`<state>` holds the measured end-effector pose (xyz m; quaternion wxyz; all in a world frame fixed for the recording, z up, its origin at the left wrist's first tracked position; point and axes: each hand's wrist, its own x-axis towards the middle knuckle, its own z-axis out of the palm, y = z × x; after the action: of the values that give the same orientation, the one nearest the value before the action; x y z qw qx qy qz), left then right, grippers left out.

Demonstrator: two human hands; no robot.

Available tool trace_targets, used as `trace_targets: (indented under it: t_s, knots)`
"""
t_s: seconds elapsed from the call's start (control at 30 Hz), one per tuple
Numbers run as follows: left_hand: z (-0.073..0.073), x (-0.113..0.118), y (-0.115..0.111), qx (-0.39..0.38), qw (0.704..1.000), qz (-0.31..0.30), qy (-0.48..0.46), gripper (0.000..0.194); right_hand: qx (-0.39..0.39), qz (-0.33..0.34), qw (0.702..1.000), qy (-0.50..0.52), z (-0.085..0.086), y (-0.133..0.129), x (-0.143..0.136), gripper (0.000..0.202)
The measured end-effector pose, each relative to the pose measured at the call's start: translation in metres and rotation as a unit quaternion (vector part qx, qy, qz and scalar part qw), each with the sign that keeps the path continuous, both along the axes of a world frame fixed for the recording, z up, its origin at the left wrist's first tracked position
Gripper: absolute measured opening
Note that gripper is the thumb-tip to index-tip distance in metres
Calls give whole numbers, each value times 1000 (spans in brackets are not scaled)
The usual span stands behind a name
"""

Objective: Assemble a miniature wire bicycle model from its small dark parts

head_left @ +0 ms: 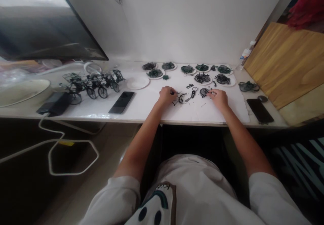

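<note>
My left hand (pixel 167 95) is closed, its fingertips pinching a small dark part beside a black frame piece (pixel 179 99) on the white sheet. What exactly it grips is too small to make out. To the right, my right hand (pixel 218 98) has its thumb and fingers together at a small black wheel (pixel 203 92); a thin piece shows between the fingertips, too small to name. Between the hands lie a black oval part (pixel 194 92), a short dark strip (pixel 189 86) and several tiny loose bits.
Several white plates of dark parts line the back, including one plate (pixel 232 81). Assembled miniature bicycles (pixel 102 92) stand left, near a black phone (pixel 122 102) and an empty plate (pixel 138 83). Another phone (pixel 260 110) and a bottle (pixel 245 54) are right.
</note>
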<state>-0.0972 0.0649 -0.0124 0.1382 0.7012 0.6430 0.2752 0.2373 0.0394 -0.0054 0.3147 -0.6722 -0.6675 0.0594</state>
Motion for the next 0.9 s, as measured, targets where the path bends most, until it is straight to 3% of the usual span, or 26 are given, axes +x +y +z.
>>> trace_targets:
  t_s: [0.33, 0.6, 0.9]
  knots:
    - [-2, -2, 1, 15, 1000, 0, -27, 23, 22, 17, 999, 40, 0, -1, 2, 35]
    - [0, -1, 1, 14, 999, 15, -26, 23, 68, -6, 996, 59, -2, -1, 4, 39]
    - [12, 10, -11, 94, 995, 20, -13, 27, 77, 21, 996, 31, 3, -3, 4, 63]
